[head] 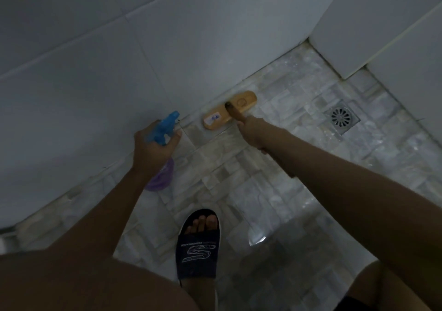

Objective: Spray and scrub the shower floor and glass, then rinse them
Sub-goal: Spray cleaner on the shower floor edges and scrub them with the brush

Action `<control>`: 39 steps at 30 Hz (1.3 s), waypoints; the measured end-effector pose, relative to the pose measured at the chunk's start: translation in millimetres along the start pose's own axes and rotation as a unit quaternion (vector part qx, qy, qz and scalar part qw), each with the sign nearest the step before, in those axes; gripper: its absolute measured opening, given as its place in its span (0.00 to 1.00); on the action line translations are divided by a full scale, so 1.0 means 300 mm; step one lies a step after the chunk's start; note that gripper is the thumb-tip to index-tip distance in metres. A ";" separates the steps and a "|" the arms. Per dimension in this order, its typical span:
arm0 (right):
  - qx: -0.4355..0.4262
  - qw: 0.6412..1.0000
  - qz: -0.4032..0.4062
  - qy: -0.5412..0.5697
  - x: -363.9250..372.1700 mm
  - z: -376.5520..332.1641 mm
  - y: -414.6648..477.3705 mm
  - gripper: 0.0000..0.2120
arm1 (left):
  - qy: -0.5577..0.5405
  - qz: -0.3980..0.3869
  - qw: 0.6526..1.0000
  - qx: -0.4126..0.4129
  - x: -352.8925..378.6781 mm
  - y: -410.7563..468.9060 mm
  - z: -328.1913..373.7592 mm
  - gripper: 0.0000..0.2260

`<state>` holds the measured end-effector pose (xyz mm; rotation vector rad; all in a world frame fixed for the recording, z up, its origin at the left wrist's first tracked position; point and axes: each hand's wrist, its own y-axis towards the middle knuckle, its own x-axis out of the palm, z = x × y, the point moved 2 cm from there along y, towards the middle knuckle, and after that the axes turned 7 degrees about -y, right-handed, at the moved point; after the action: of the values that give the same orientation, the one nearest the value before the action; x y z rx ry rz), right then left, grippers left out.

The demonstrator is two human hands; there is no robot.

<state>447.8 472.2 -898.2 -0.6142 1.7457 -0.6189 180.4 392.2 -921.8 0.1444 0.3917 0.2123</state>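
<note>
Brush (229, 111) handle sits inside the right hand (251, 132), whose fingers are wrapped closed round its dark stem just above centre frame. The grip looks firm, which I judge suits bearing down while scrubbing. From that fist the stem runs up-left to the wooden head. The head lies flat on the shower floor (275, 167), its long side just beside the foot of the wall (119, 71), probably to work the joint there.

Left of centre, the left hand (150, 148) curls round the neck of the spray bottle (167, 124), with one fingertip (177, 133) lying out by the blue trigger. The nozzle points toward the same joint, so cleaner would likely land just beside the brush. The bottle's purple body hangs below the palm. The two hands are near each other but apart.

Further out, a drain (342, 117) sits at the right, and a slippered foot (198, 246) stands on the tiles at bottom centre. No glass can be made out.
</note>
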 end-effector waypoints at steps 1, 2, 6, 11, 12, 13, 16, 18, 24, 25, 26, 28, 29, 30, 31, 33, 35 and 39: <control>0.007 1.000 -0.010 0.005 0.046 0.031 -0.049 0.22 | 0.002 0.005 1.000 -0.001 -0.002 0.002 -0.006 0.14; 0.012 1.000 -0.024 0.007 0.097 0.063 -0.104 0.21 | 0.010 0.009 1.000 -0.001 -0.004 0.005 -0.015 0.14; 0.021 0.999 -0.044 0.020 0.206 0.063 -0.216 0.20 | 0.015 0.016 1.000 -0.008 -0.014 0.012 -0.033 0.16; -0.014 0.996 -0.015 0.081 0.090 -0.182 -0.042 0.18 | 0.039 0.005 0.999 0.006 -0.006 0.002 -0.007 0.15; -0.018 0.996 -0.017 0.084 0.079 -0.205 -0.007 0.18 | 0.042 0.004 0.999 0.012 -0.005 0.004 0.000 0.15; -0.016 0.996 -0.019 0.084 0.079 -0.211 0.011 0.18 | 0.048 0.004 0.999 0.019 -0.005 0.005 0.006 0.14; -0.005 0.996 0.002 0.092 0.111 -0.116 -0.014 0.21 | 0.054 -0.004 0.999 0.002 0.014 0.009 0.009 0.12; 0.023 0.994 0.022 0.104 0.140 0.003 -0.066 0.21 | 0.049 -0.021 0.998 -0.024 0.047 0.013 0.014 0.14; 0.190 0.962 0.031 0.192 0.116 0.405 -0.200 0.22 | 0.034 -0.120 0.991 -0.058 0.270 0.081 0.127 0.10; 0.220 0.954 0.035 0.202 0.103 0.459 -0.221 0.23 | 0.046 -0.135 0.988 -0.065 0.316 0.105 0.146 0.11; 0.240 0.947 0.039 0.208 0.094 0.504 -0.240 0.23 | 0.054 -0.157 0.983 -0.071 0.363 0.131 0.161 0.12; 0.250 0.942 0.038 0.219 0.083 0.559 -0.254 0.23 | 0.054 -0.197 0.977 -0.061 0.458 0.188 0.188 0.14; 0.250 0.940 0.042 0.226 0.077 0.569 -0.249 0.23 | 0.054 -0.213 0.975 -0.046 0.508 0.217 0.208 0.15; 0.249 0.939 0.048 0.232 0.072 0.566 -0.241 0.23 | 0.053 -0.225 0.973 -0.028 0.545 0.239 0.227 0.16; 0.251 0.936 0.051 0.241 0.068 0.560 -0.227 0.23 | 0.059 -0.233 0.971 -0.007 0.575 0.260 0.239 0.15; 0.257 0.929 0.050 0.261 0.064 0.544 -0.206 0.24 | 0.082 -0.242 0.966 0.044 0.616 0.291 0.252 0.13; 0.250 0.930 0.055 0.263 0.058 0.548 -0.201 0.22 | 0.099 -0.220 0.970 0.038 0.639 0.322 0.249 0.17; 0.233 0.937 0.040 0.256 0.069 0.554 -0.240 0.17 | 0.051 -0.177 0.983 -0.004 0.635 0.353 0.218 0.14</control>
<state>610.2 389.7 -902.4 -0.0432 1.9843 -1.1684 359.2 532.6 -912.0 0.0540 0.5106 -0.1308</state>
